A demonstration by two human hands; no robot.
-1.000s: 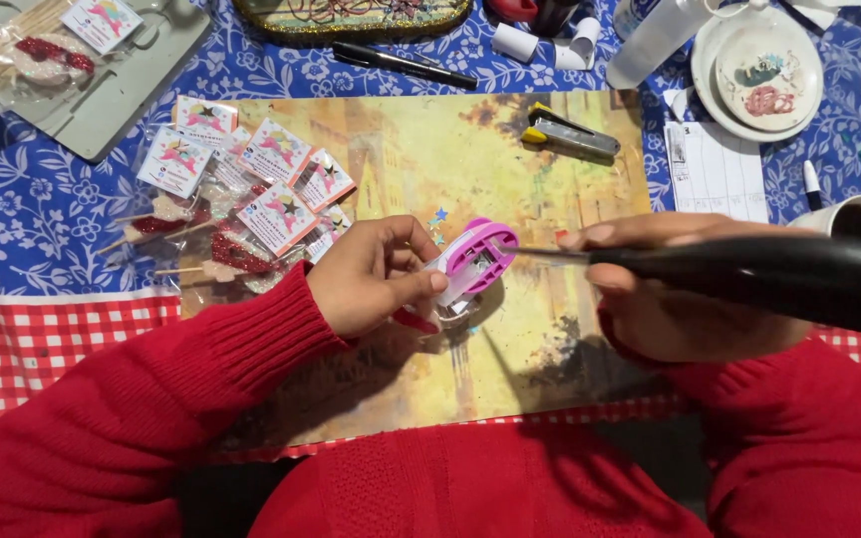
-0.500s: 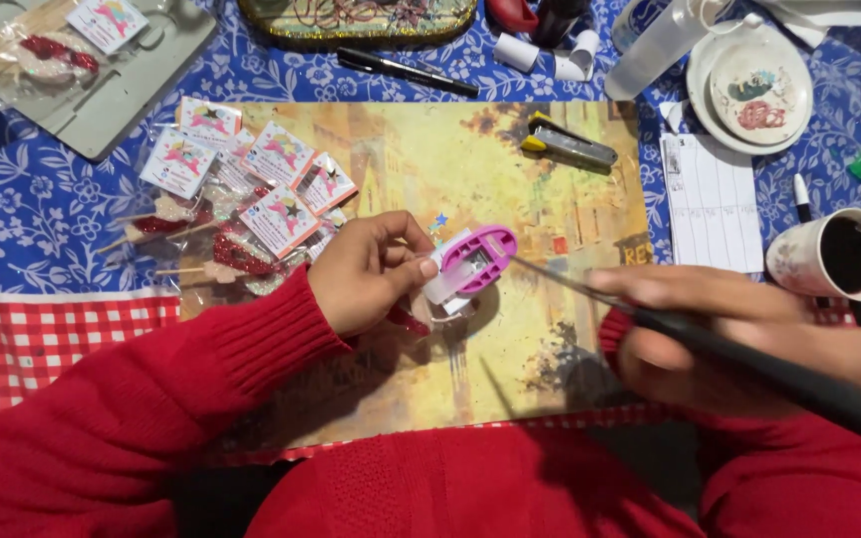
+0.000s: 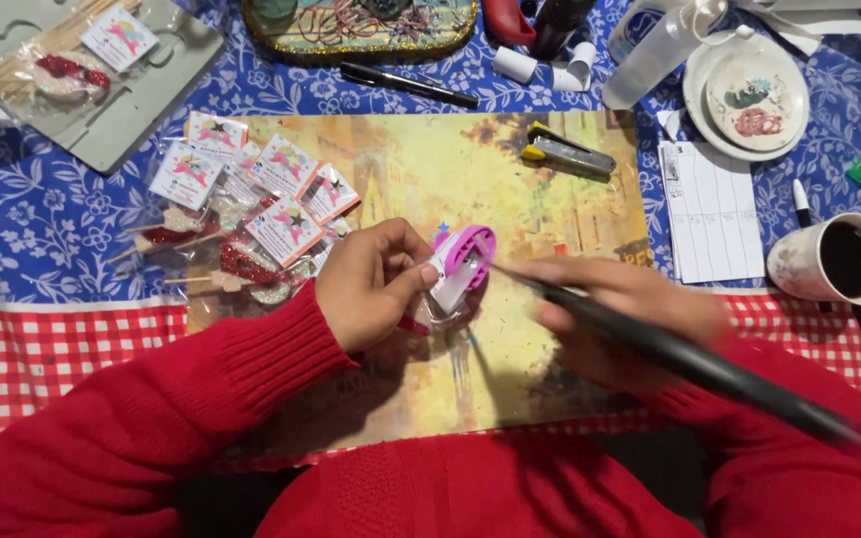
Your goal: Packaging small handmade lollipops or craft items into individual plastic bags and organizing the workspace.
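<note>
The left hand [image 3: 371, 284] pinches a pink-and-white paper punch [image 3: 458, 262] just above the middle of the yellow picture mat [image 3: 510, 189]; the right hand [image 3: 620, 319] is closed around a long black tool [image 3: 690, 364], its tip at the punch; packaged sticks [image 3: 241, 199] crowd the mat's left edge; a stapler [image 3: 568, 154] lies near its top right corner.

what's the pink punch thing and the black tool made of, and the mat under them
Pink punch in the left hand: looks like moulded plastic, glossy pink over a white base. Black tool in the right hand: smooth dark body, likely plastic, with a thin metal-looking tip; blurred. Mat: flat printed sheet, probably laminated card.
</note>
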